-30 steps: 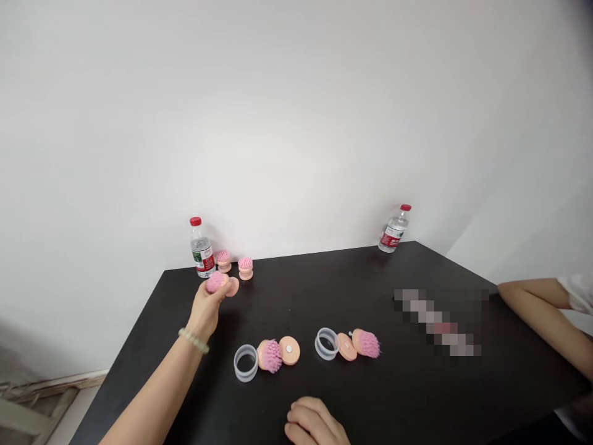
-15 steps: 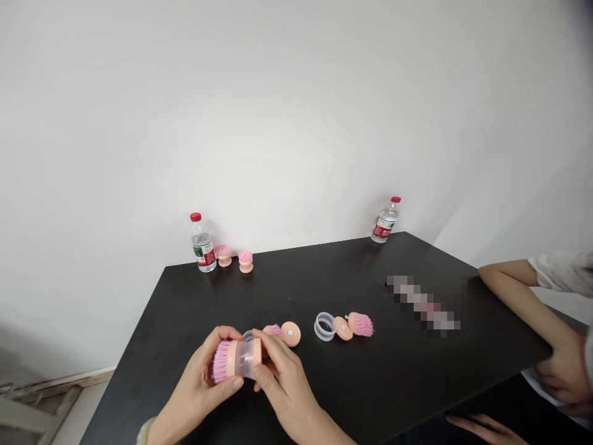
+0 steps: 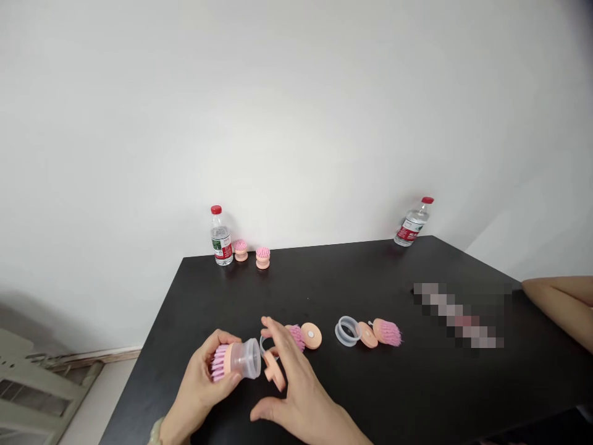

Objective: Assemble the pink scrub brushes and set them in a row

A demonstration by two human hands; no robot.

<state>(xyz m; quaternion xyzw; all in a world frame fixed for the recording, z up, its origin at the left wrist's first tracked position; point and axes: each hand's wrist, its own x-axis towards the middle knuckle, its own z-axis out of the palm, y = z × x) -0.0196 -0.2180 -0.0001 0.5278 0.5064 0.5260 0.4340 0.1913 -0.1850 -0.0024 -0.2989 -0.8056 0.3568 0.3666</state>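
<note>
My left hand [image 3: 204, 377] is wrapped round a scrub brush [image 3: 219, 362] with pink bristles and a peach collar, held on its side. From the collar a clear plastic cup [image 3: 245, 358] points right, its wide end uncovered. Just right of that end is a peach cap [image 3: 275, 371] with a short stub, tilted against the fingers of my right hand [image 3: 301, 383]. The right thumb and index finger are spread apart; the other fingers are hidden behind the hand. Beyond it, partly covered, lie a clear ring [image 3: 265, 343], a pink brush head [image 3: 296, 335] and a peach disc [image 3: 311, 335].
Farther right on the black table [image 3: 287, 281] lie a clear ring [image 3: 347, 331], a peach disc [image 3: 368, 335] and a brush head [image 3: 388, 332]. Two small brushes [image 3: 262, 258] and a water bottle [image 3: 222, 238] stand by the wall. Another bottle [image 3: 414, 224] leans there; a person's arm [image 3: 560, 303] rests at right.
The peach cap has come off the clear cup's end and is now by my right fingers. My right hand has drawn apart from the brush, and its thumb and index finger have spread.
</note>
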